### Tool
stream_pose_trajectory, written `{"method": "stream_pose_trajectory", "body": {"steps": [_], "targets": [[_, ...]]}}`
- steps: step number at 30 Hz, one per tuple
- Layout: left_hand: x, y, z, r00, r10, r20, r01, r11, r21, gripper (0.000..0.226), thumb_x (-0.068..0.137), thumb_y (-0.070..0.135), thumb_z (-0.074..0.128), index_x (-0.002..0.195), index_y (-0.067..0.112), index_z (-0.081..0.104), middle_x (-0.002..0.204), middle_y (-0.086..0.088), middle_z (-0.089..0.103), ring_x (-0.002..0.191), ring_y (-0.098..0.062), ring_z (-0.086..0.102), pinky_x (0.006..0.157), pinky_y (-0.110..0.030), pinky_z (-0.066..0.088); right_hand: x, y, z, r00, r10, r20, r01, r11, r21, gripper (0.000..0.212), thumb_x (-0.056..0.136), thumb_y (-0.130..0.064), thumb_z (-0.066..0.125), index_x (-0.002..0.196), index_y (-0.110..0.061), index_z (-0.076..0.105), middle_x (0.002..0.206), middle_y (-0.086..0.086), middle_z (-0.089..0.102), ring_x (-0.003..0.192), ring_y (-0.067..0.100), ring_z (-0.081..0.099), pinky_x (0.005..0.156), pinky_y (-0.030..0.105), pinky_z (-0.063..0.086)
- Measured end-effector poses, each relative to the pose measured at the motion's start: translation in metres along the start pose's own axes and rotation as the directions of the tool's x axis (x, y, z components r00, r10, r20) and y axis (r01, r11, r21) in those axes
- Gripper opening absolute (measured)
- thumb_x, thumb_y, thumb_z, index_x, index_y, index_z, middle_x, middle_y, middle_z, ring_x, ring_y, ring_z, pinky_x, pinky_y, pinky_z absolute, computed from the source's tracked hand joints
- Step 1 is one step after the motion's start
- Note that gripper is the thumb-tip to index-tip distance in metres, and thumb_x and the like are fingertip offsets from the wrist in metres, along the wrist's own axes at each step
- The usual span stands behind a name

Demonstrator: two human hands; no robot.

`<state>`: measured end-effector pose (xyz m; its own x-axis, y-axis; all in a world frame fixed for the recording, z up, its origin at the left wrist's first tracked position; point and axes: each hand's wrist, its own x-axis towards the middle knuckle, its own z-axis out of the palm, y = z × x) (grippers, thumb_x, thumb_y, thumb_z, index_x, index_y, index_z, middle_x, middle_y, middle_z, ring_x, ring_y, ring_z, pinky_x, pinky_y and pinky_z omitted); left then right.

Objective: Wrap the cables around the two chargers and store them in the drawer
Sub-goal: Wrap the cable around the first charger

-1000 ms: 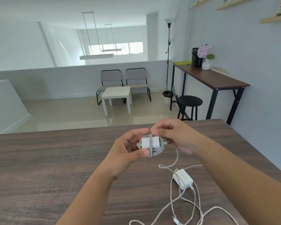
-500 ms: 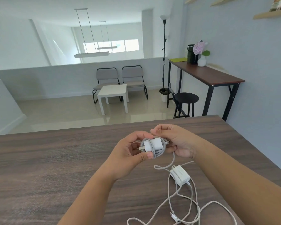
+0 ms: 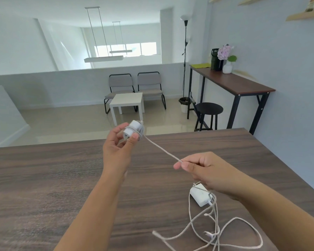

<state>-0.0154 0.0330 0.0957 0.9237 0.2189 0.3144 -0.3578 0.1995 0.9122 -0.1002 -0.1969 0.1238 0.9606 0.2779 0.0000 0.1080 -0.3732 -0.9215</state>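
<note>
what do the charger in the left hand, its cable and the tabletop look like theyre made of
Charger: looks like smooth white plastic, with an even, slightly glossy surface.
Cable: off-white with a faintly ribbed look, possibly braided fabric; the blur leaves it open.
Tabletop: dark brown with wood grain streaks and a matte finish; solid wood or laminate cannot be told.

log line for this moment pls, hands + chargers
left hand: holds part-wrapped charger | right hand: pinches its cable taut | second charger: unwrapped on table | drawer: not visible
</note>
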Motion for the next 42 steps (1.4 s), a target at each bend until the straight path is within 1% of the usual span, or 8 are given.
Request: {"method": "stream_pose_trajectory", "body": {"steps": [14,19,22,25,27,32,37,42], "targets": [[0.054,0.006,-0.051,0.971,0.066,-0.230,-0.014,0.976,0.219,0.032,0.083,0.017,0.075,0.111,0.028,0.063,0.114,-0.003,0.066,0.086,-0.007,0.065,0.082,-0.028,0.053,-0.029,-0.065,-0.088,0.903,-0.201,-0.381,0.320,0.904,0.283,0.019,0.084,-0.028,0.058,0.086,-0.020,0.074,0.049,-0.004,0.026,0.038,0.007,0.020,0.040,0.019,0.013],[0.034,0.006,-0.034,0.996,0.040,-0.074,-0.018,0.961,0.276,0.034,0.081,0.021,0.078,0.095,0.049,0.065,0.114,0.002,0.065,0.088,-0.019,0.068,0.073,-0.026,0.052,-0.009,-0.021,-0.110,0.925,-0.003,-0.380,-0.028,0.997,-0.078,0.026,0.097,-0.039,0.049,0.102,-0.026,0.072,0.054,-0.008,0.037,0.046,0.009,0.027,0.048,0.021,0.020],[0.024,0.010,-0.023,0.999,0.017,-0.035,-0.009,0.976,0.218,0.034,0.082,0.017,0.076,0.101,0.043,0.066,0.116,-0.002,0.065,0.087,-0.015,0.067,0.074,-0.023,0.053,-0.001,0.028,-0.106,0.894,0.294,-0.339,-0.417,0.823,-0.387,0.043,0.093,-0.052,0.048,0.129,-0.031,0.052,0.117,-0.001,0.062,0.090,0.015,0.060,0.066,0.027,0.043],[0.012,0.014,-0.008,0.997,-0.028,0.077,0.018,0.992,0.128,0.036,0.081,0.011,0.075,0.109,0.032,0.066,0.113,-0.005,0.067,0.086,-0.007,0.067,0.079,-0.024,0.054,0.003,0.062,-0.089,0.823,0.422,-0.380,-0.559,0.485,-0.673,0.082,0.086,-0.067,0.045,0.151,-0.034,0.008,0.158,0.006,0.022,0.141,0.030,0.026,0.109,0.050,0.028],[0.004,0.016,0.003,0.983,-0.060,0.174,0.048,0.996,0.076,0.037,0.076,0.015,0.076,0.110,0.028,0.066,0.110,-0.004,0.070,0.092,-0.013,0.068,0.083,-0.029,0.053,0.011,0.052,-0.069,0.912,0.225,-0.343,-0.410,0.483,-0.774,0.085,0.084,-0.071,0.042,0.150,-0.041,0.000,0.162,-0.002,0.004,0.148,0.028,0.004,0.114,0.056,0.006],[-0.012,0.017,0.033,0.918,-0.091,0.387,0.111,0.993,-0.029,0.038,0.076,0.014,0.076,0.112,0.024,0.066,0.109,-0.005,0.073,0.097,-0.019,0.068,0.085,-0.032,0.056,0.040,-0.005,-0.020,0.978,-0.174,-0.115,0.129,0.938,-0.322,0.076,0.090,-0.034,0.059,0.149,-0.042,0.012,0.159,-0.014,0.011,0.142,0.001,0.006,0.115,0.032,0.012],[-0.014,0.026,0.042,0.889,-0.084,0.450,0.132,0.988,-0.078,0.037,0.078,0.012,0.070,0.115,0.019,0.065,0.112,-0.009,0.072,0.101,-0.022,0.068,0.084,-0.034,0.056,0.067,-0.014,0.007,0.970,-0.172,-0.170,0.207,0.955,0.214,0.051,0.092,-0.015,0.057,0.139,-0.030,0.043,0.120,-0.010,0.062,0.109,0.002,0.059,0.097,0.026,0.045],[-0.006,0.033,0.036,0.924,-0.080,0.374,0.110,0.992,-0.059,0.044,0.075,0.012,0.079,0.116,0.020,0.065,0.107,-0.011,0.070,0.095,-0.019,0.069,0.080,-0.028,0.055,0.073,-0.006,0.014,0.913,-0.207,-0.352,0.198,0.978,-0.062,0.026,0.099,-0.022,0.046,0.115,-0.026,0.067,0.052,-0.020,0.050,0.047,-0.005,0.047,0.053,0.009,0.034]]}}
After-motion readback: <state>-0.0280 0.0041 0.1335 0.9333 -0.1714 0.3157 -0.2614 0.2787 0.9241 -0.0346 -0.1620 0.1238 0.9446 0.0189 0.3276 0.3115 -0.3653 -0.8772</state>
